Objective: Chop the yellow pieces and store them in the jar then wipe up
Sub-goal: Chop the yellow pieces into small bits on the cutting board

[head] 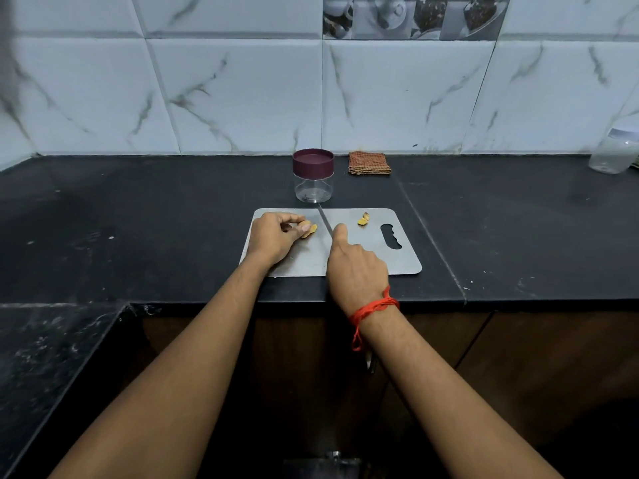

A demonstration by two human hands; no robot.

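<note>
your right hand (pixel 356 271) grips the knife (pixel 324 221), left hand (pixel 273 236) pinches a yellow piece (pixel 311 230) on the board (pixel 404 261): seemingly chopping; cut it next.

- Left hand (pixel 273 238), forearm bare, fingers curled, pinches a yellow piece (pixel 310 230).
- Right hand (pixel 356 267), red thread (pixel 373 307) round its wrist, grips a knife (pixel 324 219), one finger stretched along the blade.

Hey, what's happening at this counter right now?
A person is chopping on a metal cutting board. The left hand pinches a yellow piece while the right hand holds a knife just beside it. Two small yellow bits lie further right on the board. The jar behind looks empty with its lid on, and the folded cloth lies by the wall.
</note>
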